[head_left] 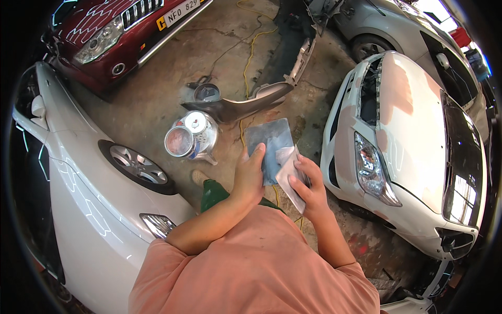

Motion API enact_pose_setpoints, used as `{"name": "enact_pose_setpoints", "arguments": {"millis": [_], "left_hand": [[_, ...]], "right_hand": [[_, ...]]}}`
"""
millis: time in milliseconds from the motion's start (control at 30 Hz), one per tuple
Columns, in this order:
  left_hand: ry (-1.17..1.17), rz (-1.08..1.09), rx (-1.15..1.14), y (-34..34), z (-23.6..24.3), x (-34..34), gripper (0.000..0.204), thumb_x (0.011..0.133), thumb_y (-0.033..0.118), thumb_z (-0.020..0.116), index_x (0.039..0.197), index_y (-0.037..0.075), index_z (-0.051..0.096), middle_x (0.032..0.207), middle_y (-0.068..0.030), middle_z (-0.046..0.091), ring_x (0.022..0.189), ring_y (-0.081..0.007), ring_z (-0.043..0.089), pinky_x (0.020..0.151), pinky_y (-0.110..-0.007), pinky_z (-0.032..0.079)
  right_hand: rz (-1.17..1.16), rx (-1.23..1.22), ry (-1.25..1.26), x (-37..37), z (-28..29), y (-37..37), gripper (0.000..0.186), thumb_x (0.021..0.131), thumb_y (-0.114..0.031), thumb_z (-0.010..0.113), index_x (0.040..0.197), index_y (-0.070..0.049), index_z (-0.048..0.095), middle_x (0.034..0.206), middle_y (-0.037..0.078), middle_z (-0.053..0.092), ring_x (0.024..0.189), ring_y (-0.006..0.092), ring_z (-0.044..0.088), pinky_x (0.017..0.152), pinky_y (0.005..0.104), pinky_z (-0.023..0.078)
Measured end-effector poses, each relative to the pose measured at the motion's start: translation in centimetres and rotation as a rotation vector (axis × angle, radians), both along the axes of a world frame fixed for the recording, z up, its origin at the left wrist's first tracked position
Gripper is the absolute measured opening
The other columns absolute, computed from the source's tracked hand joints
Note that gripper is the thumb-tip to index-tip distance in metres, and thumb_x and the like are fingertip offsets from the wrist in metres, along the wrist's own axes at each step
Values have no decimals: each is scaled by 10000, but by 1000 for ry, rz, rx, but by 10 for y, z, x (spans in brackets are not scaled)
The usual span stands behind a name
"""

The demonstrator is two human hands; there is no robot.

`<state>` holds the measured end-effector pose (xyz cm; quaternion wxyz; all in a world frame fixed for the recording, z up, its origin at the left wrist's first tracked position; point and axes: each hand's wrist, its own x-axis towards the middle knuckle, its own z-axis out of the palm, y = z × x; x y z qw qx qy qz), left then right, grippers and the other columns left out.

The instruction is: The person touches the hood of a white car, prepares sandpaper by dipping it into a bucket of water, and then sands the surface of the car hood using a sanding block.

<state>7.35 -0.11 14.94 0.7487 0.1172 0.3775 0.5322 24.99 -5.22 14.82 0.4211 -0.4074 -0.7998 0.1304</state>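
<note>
In front of my body, my left hand [249, 175] grips a flat blue-grey board [266, 133] by its near left edge, thumb on top. My right hand [312, 191] pinches a thin, pale, smeared spreader [289, 180] between thumb and fingers. The spreader is tilted and overlaps the board's right side. Whitish paste [283, 154] shows where the two meet; whether it sits on the board or the spreader I cannot tell. Beyond my left hand, an open can [179, 141] and a can with a white lid [195, 122] stand on a metal stool [212, 133].
A silver-white car [89, 172] stands close on my left. At right is a white car [413, 120] with pinkish-brown patches. A red car [104, 36] is at far left. A loose dark bumper [256, 104] and a yellow cord [250, 57] lie on the concrete floor.
</note>
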Motion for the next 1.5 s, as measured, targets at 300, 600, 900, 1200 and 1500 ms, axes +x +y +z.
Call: {"name": "enact_pose_setpoints", "arguments": {"millis": [300,600,900,1200,1500], "left_hand": [[-139,-45,-125,6,17,-28,359,1004,277,581,1286,55,559,1195,-63,621,1078,-181,611,925,-368,515],[38,-95,-11,6,9,-22,368,1000,288,583,1283,53,572,1186,-58,632,1078,-180,616,937,-377,522],[65,38,42,37,5,-43,372,1023,287,557,1300,39,553,1232,-60,613,1109,-186,600,940,-373,520],[150,103,155,16,8,-6,339,1045,229,507,1298,4,530,1212,-92,605,1056,-161,587,919,-326,491],[250,214,185,2,17,-7,360,1036,185,534,1350,14,493,1246,-81,589,1111,-162,568,1003,-344,450]], "right_hand": [[-241,-669,868,18,-56,16,553,793,130,502,1329,-8,501,1273,124,578,1204,310,568,1032,409,459],[63,-806,1565,-11,0,59,558,778,78,531,1323,-20,462,1237,128,591,1167,313,598,1041,487,472],[-62,-580,1390,8,1,18,588,811,72,564,1381,-11,443,1291,127,566,1235,267,533,1071,435,398],[59,-35,481,-29,13,8,599,862,184,497,1410,-54,457,1392,202,489,1282,343,519,1071,440,429],[-143,-59,138,-16,-46,11,624,826,202,563,1381,-73,491,1331,229,496,1156,368,572,965,405,505]]}}
